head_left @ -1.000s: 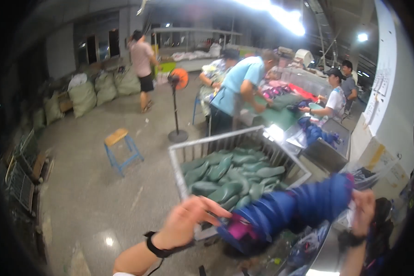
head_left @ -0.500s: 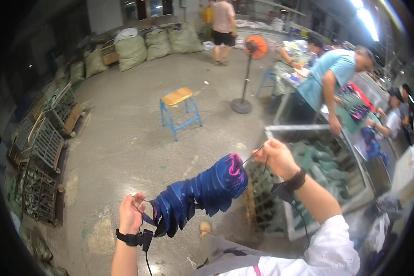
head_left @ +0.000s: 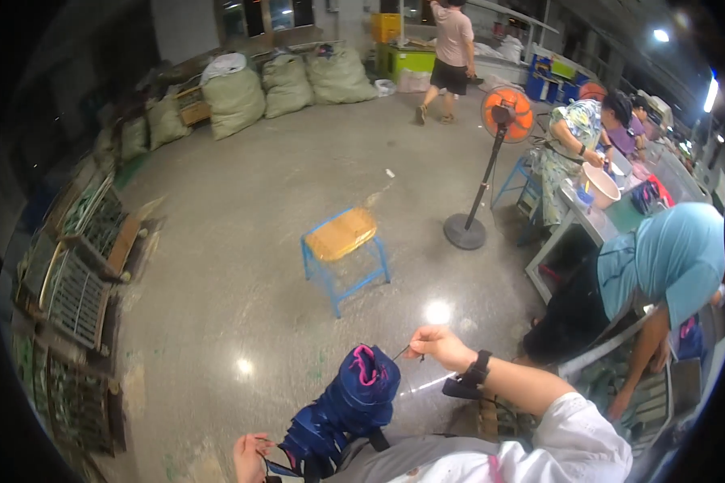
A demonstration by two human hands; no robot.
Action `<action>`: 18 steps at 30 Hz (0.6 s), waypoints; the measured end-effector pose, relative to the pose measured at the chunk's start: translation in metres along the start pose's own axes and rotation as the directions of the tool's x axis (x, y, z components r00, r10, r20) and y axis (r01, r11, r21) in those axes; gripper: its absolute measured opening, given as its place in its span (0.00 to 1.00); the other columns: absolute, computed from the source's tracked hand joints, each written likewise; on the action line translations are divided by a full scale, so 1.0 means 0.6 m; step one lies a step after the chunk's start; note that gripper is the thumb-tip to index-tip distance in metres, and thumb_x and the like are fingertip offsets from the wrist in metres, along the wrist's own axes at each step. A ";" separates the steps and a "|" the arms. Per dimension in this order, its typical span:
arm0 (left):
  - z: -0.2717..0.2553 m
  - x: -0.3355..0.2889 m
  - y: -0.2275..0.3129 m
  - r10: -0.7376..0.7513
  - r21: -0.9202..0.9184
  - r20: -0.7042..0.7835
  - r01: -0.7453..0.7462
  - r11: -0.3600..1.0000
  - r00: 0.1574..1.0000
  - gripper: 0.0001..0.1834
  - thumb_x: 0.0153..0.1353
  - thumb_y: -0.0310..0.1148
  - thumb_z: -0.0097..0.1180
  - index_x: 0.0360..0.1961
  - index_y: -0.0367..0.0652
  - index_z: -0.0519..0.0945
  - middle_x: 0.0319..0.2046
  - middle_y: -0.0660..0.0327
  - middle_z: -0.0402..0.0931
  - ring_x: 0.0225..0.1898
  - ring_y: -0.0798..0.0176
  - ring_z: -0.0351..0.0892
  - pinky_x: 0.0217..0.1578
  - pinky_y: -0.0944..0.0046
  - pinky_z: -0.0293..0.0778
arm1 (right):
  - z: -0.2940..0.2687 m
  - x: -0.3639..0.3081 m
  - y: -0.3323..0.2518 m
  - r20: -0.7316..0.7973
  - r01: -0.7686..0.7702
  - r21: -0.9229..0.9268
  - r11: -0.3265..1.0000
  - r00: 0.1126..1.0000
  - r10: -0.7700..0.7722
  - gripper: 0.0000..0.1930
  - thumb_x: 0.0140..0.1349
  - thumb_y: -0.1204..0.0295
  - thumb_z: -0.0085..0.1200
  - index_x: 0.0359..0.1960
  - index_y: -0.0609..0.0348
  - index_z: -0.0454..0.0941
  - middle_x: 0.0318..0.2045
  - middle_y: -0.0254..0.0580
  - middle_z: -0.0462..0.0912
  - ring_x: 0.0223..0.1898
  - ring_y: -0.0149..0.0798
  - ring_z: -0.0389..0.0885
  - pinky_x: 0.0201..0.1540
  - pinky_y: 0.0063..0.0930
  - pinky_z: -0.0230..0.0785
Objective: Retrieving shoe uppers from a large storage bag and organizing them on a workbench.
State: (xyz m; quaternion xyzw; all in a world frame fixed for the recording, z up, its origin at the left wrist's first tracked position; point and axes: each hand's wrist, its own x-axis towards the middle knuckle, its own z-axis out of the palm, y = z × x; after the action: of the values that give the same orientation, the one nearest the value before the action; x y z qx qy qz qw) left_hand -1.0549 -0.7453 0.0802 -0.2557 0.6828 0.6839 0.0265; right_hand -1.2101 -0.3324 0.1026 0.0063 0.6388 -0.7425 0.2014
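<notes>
1. Navy-blue, pink-edged bundle of layered fabric (head_left: 349, 402) hangs between both hands, close against the person's body.
2. Right hand (head_left: 433, 344): grip pinched on thin dark cord (head_left: 400, 352), upper end. Left hand (head_left: 251, 457): fingers closed round dark loop (head_left: 277, 468), lower end.
3. Looks light, soft, prone to sag; best cradled mid-length.

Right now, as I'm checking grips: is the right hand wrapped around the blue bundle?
No, the right hand pinches a dark cord just beyond the blue bundle.
</notes>
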 end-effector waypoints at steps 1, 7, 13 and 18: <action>0.026 0.079 0.021 0.016 -0.041 0.093 -0.012 0.999 0.996 0.14 0.64 0.35 0.43 0.32 0.34 0.76 0.26 0.63 0.73 0.26 0.71 0.70 0.25 0.72 0.64 | -0.028 0.033 -0.034 0.033 0.032 -0.030 0.999 0.999 -0.031 0.05 0.60 0.75 0.50 0.28 0.62 0.74 0.28 0.39 0.80 0.34 0.29 0.78 0.39 0.22 0.69; 0.396 0.436 0.251 0.123 0.012 0.490 -0.148 0.989 0.863 0.14 0.64 0.34 0.45 0.25 0.36 0.73 0.22 0.60 0.74 0.23 0.70 0.72 0.25 0.73 0.67 | -0.267 0.180 -0.217 -0.161 0.171 -0.142 0.975 0.968 -0.194 0.04 0.61 0.76 0.49 0.29 0.64 0.73 0.29 0.37 0.79 0.36 0.30 0.78 0.38 0.21 0.69; 0.748 0.641 0.491 0.350 -0.296 0.566 -0.212 0.931 0.747 0.16 0.63 0.32 0.45 0.18 0.41 0.65 0.16 0.63 0.67 0.17 0.73 0.60 0.20 0.73 0.58 | -0.493 0.321 -0.313 -0.248 0.177 -0.202 0.963 0.942 -0.225 0.06 0.63 0.75 0.44 0.31 0.63 0.73 0.38 0.41 0.79 0.36 0.29 0.78 0.37 0.21 0.69; 0.887 0.820 0.636 0.487 -0.431 0.423 -0.303 0.850 0.764 0.12 0.64 0.34 0.44 0.25 0.40 0.69 0.22 0.62 0.71 0.21 0.72 0.67 0.22 0.73 0.65 | -0.688 0.588 -0.385 -0.132 0.090 -0.230 0.969 0.984 -0.123 0.07 0.63 0.73 0.45 0.36 0.62 0.74 0.33 0.36 0.79 0.33 0.27 0.78 0.35 0.21 0.70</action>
State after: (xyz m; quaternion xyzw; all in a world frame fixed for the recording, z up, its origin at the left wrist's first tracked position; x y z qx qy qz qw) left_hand -1.7956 -0.4205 0.2079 0.0892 0.5609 0.8229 0.0181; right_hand -1.7077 -0.0185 0.1512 0.0033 0.7305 -0.6734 0.1134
